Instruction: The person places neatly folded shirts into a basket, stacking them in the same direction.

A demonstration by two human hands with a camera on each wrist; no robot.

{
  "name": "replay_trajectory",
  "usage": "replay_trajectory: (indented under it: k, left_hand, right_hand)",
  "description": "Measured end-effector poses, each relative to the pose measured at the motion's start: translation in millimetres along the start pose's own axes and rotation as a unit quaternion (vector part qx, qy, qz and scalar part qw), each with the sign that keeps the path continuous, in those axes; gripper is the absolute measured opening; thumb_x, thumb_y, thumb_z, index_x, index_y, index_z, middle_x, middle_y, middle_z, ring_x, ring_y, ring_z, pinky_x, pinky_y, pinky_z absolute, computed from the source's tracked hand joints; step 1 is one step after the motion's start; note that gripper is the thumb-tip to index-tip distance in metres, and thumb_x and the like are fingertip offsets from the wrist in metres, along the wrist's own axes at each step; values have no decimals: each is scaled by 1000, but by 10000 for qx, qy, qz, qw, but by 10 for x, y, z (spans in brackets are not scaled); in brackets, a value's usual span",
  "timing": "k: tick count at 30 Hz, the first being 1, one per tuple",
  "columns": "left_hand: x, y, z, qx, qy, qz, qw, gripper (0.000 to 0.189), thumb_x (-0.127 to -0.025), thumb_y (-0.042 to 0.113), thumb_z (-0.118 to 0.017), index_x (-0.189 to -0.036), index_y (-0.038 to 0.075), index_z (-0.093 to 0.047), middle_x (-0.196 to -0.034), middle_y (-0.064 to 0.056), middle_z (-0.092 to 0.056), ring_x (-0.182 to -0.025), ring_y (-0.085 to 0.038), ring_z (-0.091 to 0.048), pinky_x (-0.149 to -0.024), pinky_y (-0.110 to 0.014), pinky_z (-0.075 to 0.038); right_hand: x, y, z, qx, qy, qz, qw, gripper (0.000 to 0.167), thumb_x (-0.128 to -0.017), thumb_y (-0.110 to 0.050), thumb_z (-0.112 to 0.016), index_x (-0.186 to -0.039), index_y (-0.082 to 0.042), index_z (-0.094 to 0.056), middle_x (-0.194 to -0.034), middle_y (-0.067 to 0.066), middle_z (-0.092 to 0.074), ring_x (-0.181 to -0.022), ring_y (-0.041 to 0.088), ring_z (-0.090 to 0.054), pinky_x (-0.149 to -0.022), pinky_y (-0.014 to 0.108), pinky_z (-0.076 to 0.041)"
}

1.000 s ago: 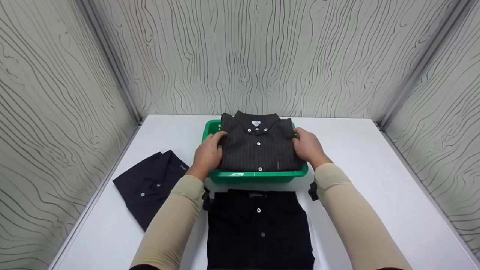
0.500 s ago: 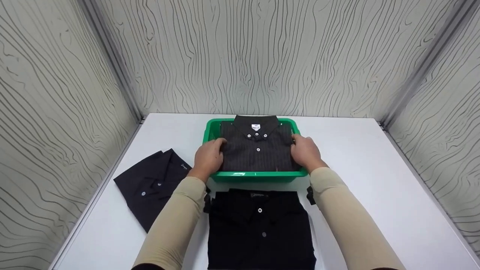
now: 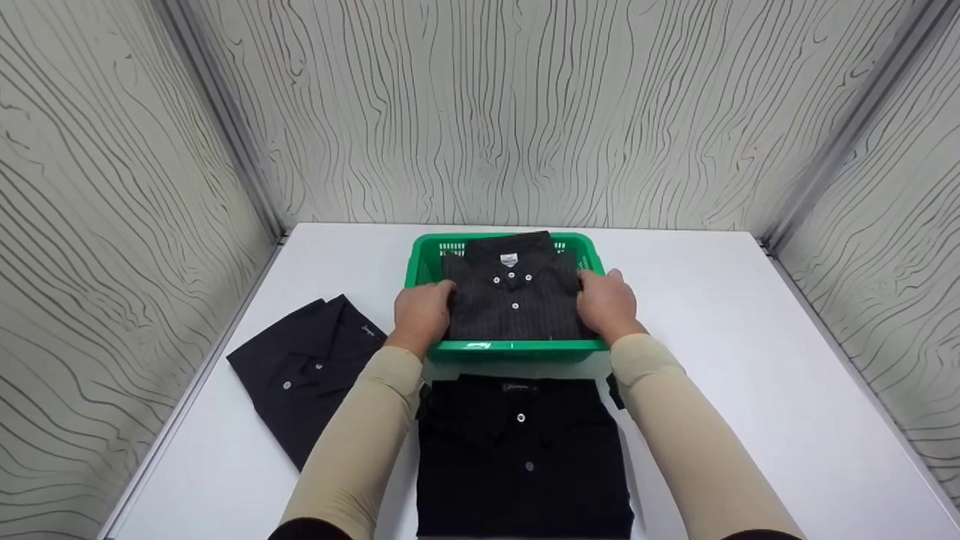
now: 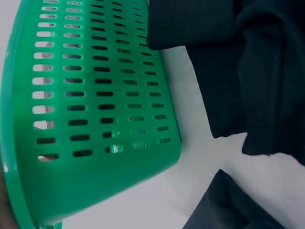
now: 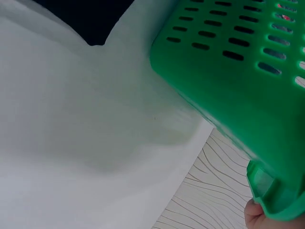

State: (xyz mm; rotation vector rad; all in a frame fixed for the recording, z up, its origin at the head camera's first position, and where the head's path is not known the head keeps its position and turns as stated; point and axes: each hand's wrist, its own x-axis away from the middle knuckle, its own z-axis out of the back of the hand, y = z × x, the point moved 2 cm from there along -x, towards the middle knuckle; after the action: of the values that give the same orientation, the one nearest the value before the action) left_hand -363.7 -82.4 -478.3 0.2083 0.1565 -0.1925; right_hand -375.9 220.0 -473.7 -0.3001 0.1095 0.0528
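A folded dark pinstriped shirt [image 3: 514, 322], with white buttons and a white neck label, lies in the green perforated basket [image 3: 517, 349]. My left hand [image 3: 422, 311] reaches over the rim and grips the shirt's left edge. On the opposite side, my right hand [image 3: 606, 305] holds the right edge; the fingertips of both are hidden inside the basket. The shirt's collar still rises near the back rim, tilted slightly. From the left wrist view the basket's slotted wall [image 4: 102, 95] fills the left part, hiding most of that hand. Little of the right hand [image 5: 257, 218] shows beside the rim in its wrist view.
A black folded shirt [image 3: 523, 480] lies in front of the basket. Another dark folded shirt [image 3: 300, 375] lies askew to the left, partly under my left forearm. The white table [image 3: 750, 360] is bounded by patterned panels [image 3: 480, 112] at the back and sides.
Both hands have moved down and slightly inward with the pinstriped shirt, which now sits lower in the basket. More of the basket's back wall shows. The other two shirts stay put.
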Motion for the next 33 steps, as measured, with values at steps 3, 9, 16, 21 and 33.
replay_trajectory:
  k: [3,9,16,21,33]
  left_hand:
    - [-28,32,-10,-412,-152,64,9990,26,-99,11,-63,-122,19,-70,-97,-4,-75,-91,-22,-71,-85,-44,-55]
    - [-66,85,-37,-805,-390,322,9955,19,-101,13,-59,-114,20,-72,-90,-5,-75,-86,-21,-71,-81,-44,-56]
    - [-84,113,-50,-923,-503,449,9935,23,-103,14,-54,-106,20,-76,-92,-4,-76,-89,-21,-71,-84,-44,-54]
    - [-77,129,-52,-1087,-542,424,9917,25,-103,15,-53,-106,18,-78,-90,-5,-76,-88,-21,-72,-83,-43,-54]
    - [-41,75,-34,-629,-221,353,9971,25,-98,16,-58,-115,16,-76,-96,-5,-76,-92,-23,-71,-87,-44,-53]
  right_hand:
    - [-8,-12,-28,174,107,37,9998,37,-99,-11,-52,-134,-6,-63,-108,24,-60,-96,38,-53,-78,55,-48]
    - [2,-48,-56,373,324,138,9987,23,-99,-8,-52,-115,-6,-69,-97,21,-58,-90,37,-52,-75,53,-47]
    - [5,-57,-82,586,354,211,9974,20,-101,-9,-53,-109,-7,-71,-94,20,-57,-86,37,-53,-73,52,-47]
    - [-4,-49,-77,659,297,206,9972,19,-97,-8,-55,-107,-6,-71,-93,20,-58,-88,37,-51,-75,54,-46]
    - [27,-39,4,191,-194,188,9995,45,-90,-16,-58,-134,-7,-63,-114,19,-62,-96,34,-47,-81,53,-46]
